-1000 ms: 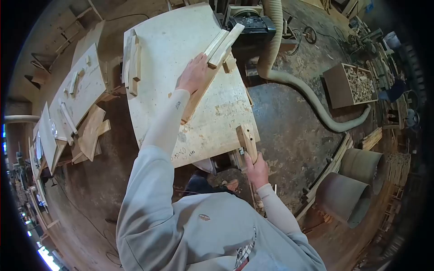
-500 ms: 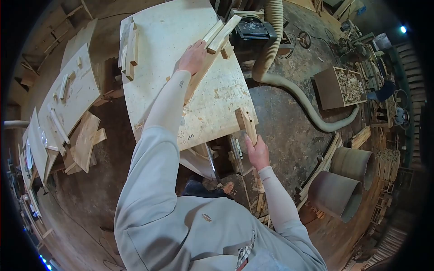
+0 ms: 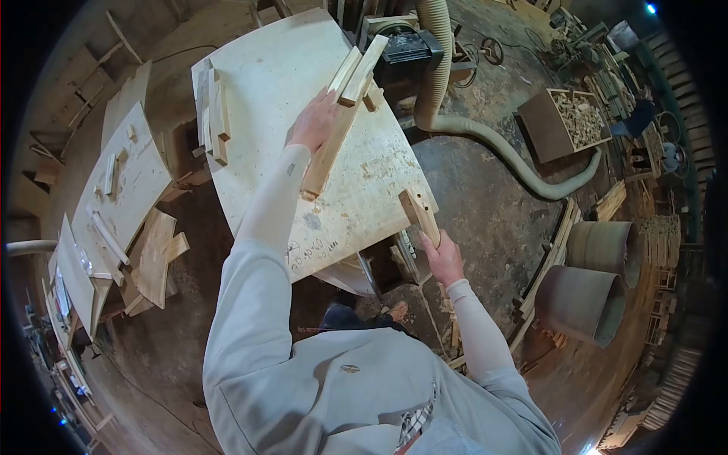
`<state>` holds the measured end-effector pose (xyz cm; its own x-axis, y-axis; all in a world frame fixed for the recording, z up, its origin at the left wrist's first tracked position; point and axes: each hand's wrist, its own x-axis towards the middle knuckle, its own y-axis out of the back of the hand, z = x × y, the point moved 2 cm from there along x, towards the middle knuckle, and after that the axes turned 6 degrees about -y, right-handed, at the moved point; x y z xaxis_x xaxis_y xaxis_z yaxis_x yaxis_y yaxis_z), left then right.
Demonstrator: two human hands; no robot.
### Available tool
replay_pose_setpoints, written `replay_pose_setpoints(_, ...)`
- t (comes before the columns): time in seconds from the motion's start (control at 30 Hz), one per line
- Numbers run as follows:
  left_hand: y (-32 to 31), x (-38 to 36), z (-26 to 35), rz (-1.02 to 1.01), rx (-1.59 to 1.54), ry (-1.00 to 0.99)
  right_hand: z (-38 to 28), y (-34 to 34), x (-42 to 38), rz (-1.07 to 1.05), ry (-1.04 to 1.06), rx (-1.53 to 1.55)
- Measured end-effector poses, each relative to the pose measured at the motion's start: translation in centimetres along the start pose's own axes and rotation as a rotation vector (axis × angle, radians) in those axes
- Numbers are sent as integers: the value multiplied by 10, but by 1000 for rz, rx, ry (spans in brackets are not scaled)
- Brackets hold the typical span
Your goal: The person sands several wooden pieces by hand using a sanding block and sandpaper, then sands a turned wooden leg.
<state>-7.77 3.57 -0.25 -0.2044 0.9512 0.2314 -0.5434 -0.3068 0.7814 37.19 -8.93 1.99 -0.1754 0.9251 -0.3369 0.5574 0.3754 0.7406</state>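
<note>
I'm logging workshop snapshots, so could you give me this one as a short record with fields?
Left hand: against overlapping lengths of wood; exact grip hidden
Right hand: closed around a wooden piece with dark holes
Work surface: pale tabletop, pencil-like marks near its near edge
Tabletop's left side: group of wood pieces
Beyond, right: ribbed hose; crate of wood scraps
Floor, right: two large open cylinders

I count one drilled piece (image 3: 420, 214) in my right grip (image 3: 446, 260), two sticks (image 3: 365, 70) by my left grip (image 3: 312, 121), two drums (image 3: 569, 299), one box (image 3: 538, 133) of offcuts (image 3: 578, 121).
</note>
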Motion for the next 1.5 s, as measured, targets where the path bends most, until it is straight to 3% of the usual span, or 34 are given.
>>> replay_pose_setpoints(0.2,2,-24,-2,48,83,-51,8,6,-8,3,5,7)
replay_pose_setpoints(0.4,-27,-82,64,49,40,-35,71,30,-80,-23,-13,53)
replay_pose_setpoints(0.57,-39,-111,83,69,19,-17,106,37,-96,-61,-18,6)
replay_pose_setpoints(0.9,-39,-71,82,-42,-8,-8,96,36,-82,-78,-55,-25)
replay_pose_setpoints(1.07,-22,-44,86,-66,162,-28,67,31,-53,-62,-34,-32)
replay_pose_setpoints(1.5,11,77,-4,-57,91,37,-37,-1,50,-12,2,-32)
